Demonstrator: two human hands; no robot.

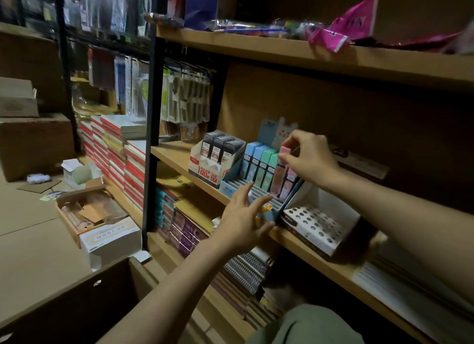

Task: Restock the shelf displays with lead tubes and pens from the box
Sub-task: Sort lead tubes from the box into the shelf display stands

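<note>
While your right hand (311,157) pinches the cap of a pink lead tube (278,170) between thumb and fingertips, that tube stands upright in the back row of the blue display tray (229,187), at about one o'clock from the frame's centre. Just beside it, toward nine o'clock, stand blue and green lead tubes (260,163) in the same row, touching one another. Your left hand (243,222) hovers at the tray's front edge, fingers spread and relaxed, holding nothing you can make out; a small orange item near its fingertips is too hidden to name. At ten o'clock from the tray sits a white and red display box (205,168) with three dark lead packs (221,146) upright in it. At four o'clock from the tray lies a white holder with round holes (318,227). All three rest on the wooden shelf (174,155). At seven o'clock, low in your view, is the cardboard box (77,296), its inside dark.
</note>
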